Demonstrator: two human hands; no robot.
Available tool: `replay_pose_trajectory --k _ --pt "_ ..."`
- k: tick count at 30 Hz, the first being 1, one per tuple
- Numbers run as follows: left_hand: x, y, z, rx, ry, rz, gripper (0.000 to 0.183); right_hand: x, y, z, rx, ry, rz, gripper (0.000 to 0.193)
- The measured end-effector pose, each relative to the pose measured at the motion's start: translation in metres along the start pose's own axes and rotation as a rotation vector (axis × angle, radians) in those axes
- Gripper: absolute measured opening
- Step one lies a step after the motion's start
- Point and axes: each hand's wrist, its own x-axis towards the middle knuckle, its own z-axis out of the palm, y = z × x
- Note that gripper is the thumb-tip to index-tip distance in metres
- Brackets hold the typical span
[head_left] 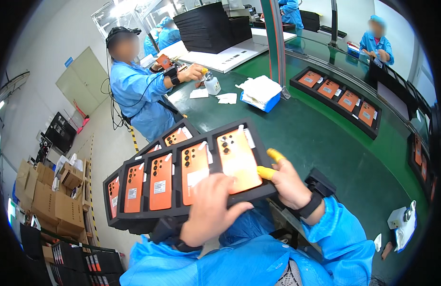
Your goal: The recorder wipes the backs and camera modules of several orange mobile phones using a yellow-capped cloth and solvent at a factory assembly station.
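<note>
- We see a green worktop (296, 124) stretching beyond our hands.
- A co-worker (139, 86) in blue stands at its left side.
- A black tray (149, 219) is in front of us, overlapping another behind it.
- Farther up the worktop, white sheets (261, 88) fill a blue pack.
- Our left hand (211, 205) crosses the tray's near edge, thumb spread well away from the fingers (221, 183).
- Our right hand (289, 186) is at the tray's right end, its yellow-tipped fingers slightly parted; we cannot tell whether they grip anything.
- Orange phones (160, 183) lie in a row in the tray.
- A white bottle (212, 86) is beside the co-worker's hand.
</note>
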Motion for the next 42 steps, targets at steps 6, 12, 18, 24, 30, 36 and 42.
replay_pose_trajectory --k 6,12,18,24,30,36,42 --pt "-0.016 -0.094 -0.065 0.483 0.114 -0.392 0.039 -0.052 -0.031 -0.041 0.045 0.184 -0.029 0.071" --pt "-0.051 -0.172 -0.088 0.551 -0.167 -0.907 0.055 -0.116 -0.044 -0.062 0.072 0.345 -0.117 0.066" --pt "-0.042 -0.173 -0.062 0.170 -0.289 -0.793 0.056 -0.153 -0.049 -0.064 0.041 0.443 -0.138 0.068" --pt "0.013 -0.142 -0.016 0.225 -0.198 -0.510 0.049 -0.205 -0.049 -0.069 -0.083 0.621 -0.404 0.075" --pt "0.080 -0.116 0.049 0.076 -0.195 -0.292 0.050 -0.260 -0.025 -0.097 -0.148 0.831 -0.503 0.066" --pt "0.122 -0.083 0.139 0.129 -0.295 -0.062 0.048 -0.276 0.011 -0.117 0.029 1.012 -0.520 0.064" --pt "0.113 -0.099 0.174 0.097 -0.317 -0.155 0.043 -0.253 0.060 -0.170 -0.559 1.262 -0.296 0.055"
